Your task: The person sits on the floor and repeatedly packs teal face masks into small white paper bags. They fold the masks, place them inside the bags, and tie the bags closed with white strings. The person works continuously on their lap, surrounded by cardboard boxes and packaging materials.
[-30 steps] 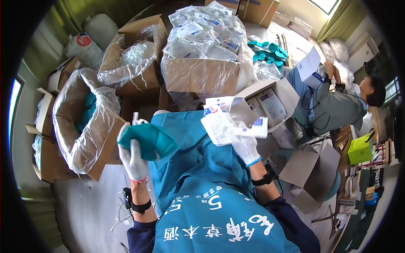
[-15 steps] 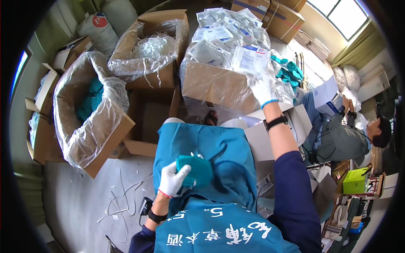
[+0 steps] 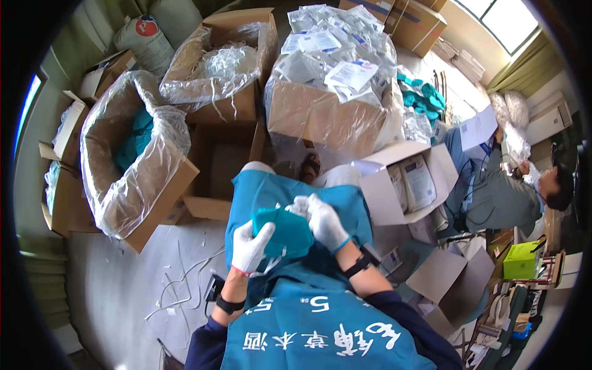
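Note:
My left hand (image 3: 249, 250), in a white glove, grips a folded stack of teal fabric (image 3: 286, 235) above my lap, thumb on top. White strips or ties stick out at the stack's edges. My right hand (image 3: 327, 223), also gloved in white, is at the stack's upper right edge with its fingers bent and closed on it; the fingertips are partly hidden. Beneath both hands a teal apron (image 3: 339, 200) covers my lap. In front stands a plastic-lined carton (image 3: 327, 117) heaped with clear and white packets (image 3: 351, 75).
At the left stands a lined carton (image 3: 176, 209) holding teal fabric. Behind it, another carton (image 3: 246, 102) contains white strips. An open brown carton (image 3: 222, 209) sits between. To my right are a white carton (image 3: 379, 197) with packets and a seated person (image 3: 505, 197). White cords (image 3: 185, 277) lie on the floor.
My right hand has come back from the packet heap to the teal stack. The packet it held now lies on the heap. My left hand has kept its grip.

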`<state>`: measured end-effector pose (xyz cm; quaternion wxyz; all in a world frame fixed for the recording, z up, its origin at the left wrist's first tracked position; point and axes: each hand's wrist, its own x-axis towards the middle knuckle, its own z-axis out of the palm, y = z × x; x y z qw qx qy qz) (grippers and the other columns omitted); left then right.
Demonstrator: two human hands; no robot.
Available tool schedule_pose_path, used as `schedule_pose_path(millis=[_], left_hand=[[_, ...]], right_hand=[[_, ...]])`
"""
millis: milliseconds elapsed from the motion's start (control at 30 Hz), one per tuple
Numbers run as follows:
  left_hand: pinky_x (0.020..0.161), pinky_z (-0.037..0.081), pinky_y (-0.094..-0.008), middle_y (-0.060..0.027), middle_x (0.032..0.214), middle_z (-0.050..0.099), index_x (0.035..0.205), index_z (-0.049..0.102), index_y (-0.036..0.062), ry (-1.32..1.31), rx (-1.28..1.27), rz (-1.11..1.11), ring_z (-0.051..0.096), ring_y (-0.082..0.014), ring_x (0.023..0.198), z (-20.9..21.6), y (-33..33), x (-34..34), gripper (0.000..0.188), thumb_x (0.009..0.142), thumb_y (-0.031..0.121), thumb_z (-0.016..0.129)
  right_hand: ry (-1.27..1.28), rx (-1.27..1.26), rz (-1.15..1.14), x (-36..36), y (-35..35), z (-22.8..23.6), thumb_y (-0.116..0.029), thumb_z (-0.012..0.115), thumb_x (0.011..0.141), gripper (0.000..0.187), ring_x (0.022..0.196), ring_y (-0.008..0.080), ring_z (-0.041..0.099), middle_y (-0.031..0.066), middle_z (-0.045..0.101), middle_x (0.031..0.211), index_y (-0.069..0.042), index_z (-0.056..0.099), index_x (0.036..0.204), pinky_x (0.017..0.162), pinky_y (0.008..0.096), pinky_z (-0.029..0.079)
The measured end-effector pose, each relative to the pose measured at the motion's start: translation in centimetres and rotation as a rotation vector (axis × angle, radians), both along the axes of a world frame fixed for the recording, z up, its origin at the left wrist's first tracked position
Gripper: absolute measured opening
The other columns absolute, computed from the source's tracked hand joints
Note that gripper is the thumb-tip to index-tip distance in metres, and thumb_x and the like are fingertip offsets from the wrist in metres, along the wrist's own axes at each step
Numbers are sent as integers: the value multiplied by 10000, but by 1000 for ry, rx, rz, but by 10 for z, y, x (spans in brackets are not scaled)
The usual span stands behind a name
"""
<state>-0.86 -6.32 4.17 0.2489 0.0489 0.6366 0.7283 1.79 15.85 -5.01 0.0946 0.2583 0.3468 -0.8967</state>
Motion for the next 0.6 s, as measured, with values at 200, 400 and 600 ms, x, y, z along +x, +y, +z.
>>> schedule_pose_path(millis=[200, 400, 600], left_hand=[[803, 516, -262, -51, 1006, 668, 1112, 696, -17, 175, -9, -129, 630, -109, 897, 39, -1, 28, 229, 934, 128, 698], [796, 523, -277, -56, 1007, 665, 1077, 701, -15, 271, -6, -173, 630, -128, 891, 36, 12, 38, 214, 942, 151, 701], [794, 504, -248, -43, 1001, 659, 1107, 666, -19, 380, 5, -56, 619, -107, 889, 30, 9, 43, 214, 975, 150, 662]], right_hand=[[361, -136, 61, 40, 9, 89, -441, 502, 1036, 538, 1119, 249, 617, 143, 649, 1180, 41, 572, 1264, 1050, 374, 454], [368, 415, 258, 59, 12, 106, -201, 642, 983, 260, 998, 92, 613, 43, 690, 1081, -5, 677, 1150, 907, 230, 486], [406, 350, 343, 69, 9, 111, -197, 659, 972, 244, 927, 79, 613, 28, 698, 1026, 1, 682, 1114, 868, 227, 486]])
